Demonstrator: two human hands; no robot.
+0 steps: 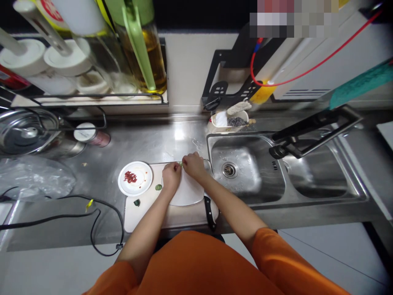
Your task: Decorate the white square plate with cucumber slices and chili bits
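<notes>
Fingers of my left hand (172, 177) and my right hand (194, 167) are closed and nearly meet over the far edge of a white plate or bowl (187, 194). A small green vegetable piece (181, 164) shows between the fingertips, mostly hidden by them. The white vessel rests on a pale cutting board (135, 219). Left of my left hand lies a green slice (158, 187), with a dark green end piece (136, 203) nearer the board's front. A knife (210, 213) with a black riveted handle lies along the board's right side; its blade is largely hidden.
A white plate (148, 180) with chopped red bits (130, 177) overlaps the board's back left. A double steel sink (245, 194) and black faucet (291, 151) are right. Left are a black cable (107, 200), a plastic bag (37, 176) and a lidded jar (92, 135).
</notes>
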